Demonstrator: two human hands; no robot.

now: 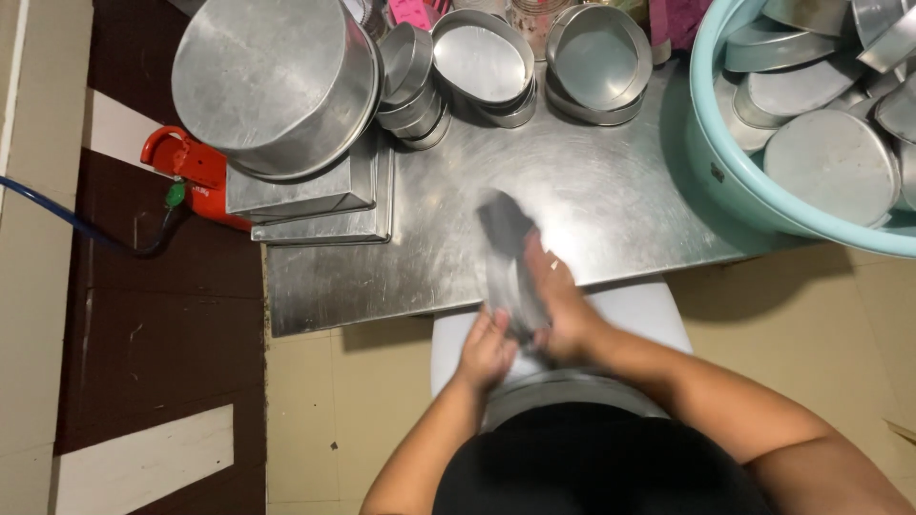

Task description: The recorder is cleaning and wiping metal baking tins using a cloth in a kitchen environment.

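A blurred small metal pan (508,262) sits at the steel table (611,200)'s near edge, gripped between both hands: right hand (563,310) closed over its right side, left hand (489,351) pinching its lower end. Behind stand two oval pan stacks (539,62) (one leaning stack beside), a large round pan (277,86) on rectangular trays (315,205), and a teal basin (735,172) of pans.

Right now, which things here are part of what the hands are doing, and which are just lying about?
In hand:
left hand
right hand
blurred pan, held by both

Lying about:
big round pan
flat trays
oval pans
basin of pans
red tank
table
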